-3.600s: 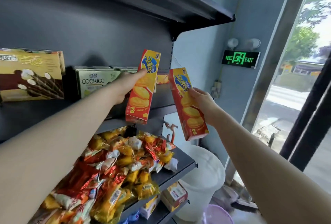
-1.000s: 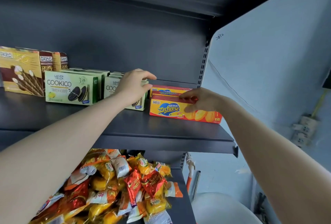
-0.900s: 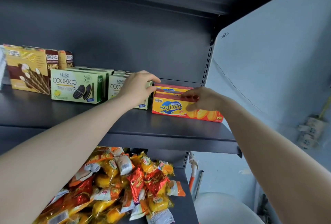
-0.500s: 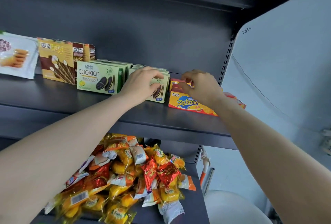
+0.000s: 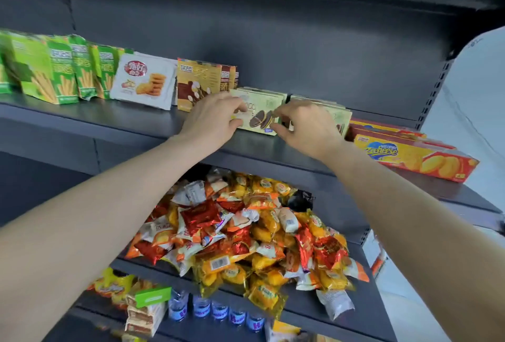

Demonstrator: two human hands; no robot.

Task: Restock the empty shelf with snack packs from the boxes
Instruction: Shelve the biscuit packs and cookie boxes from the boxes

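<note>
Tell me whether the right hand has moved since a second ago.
Yes: the right hand went left, off the Zecheese box to the green cookie boxes.

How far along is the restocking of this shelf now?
Done: the shelf holds a row from green bags on the left to red boxes lying at the right end. In hand: the left hand and right hand grip the ends of a green box, apparently straightening it. Left: the row shows no wide gap, and any remaining stock is out of view, so I cannot tell.
</note>
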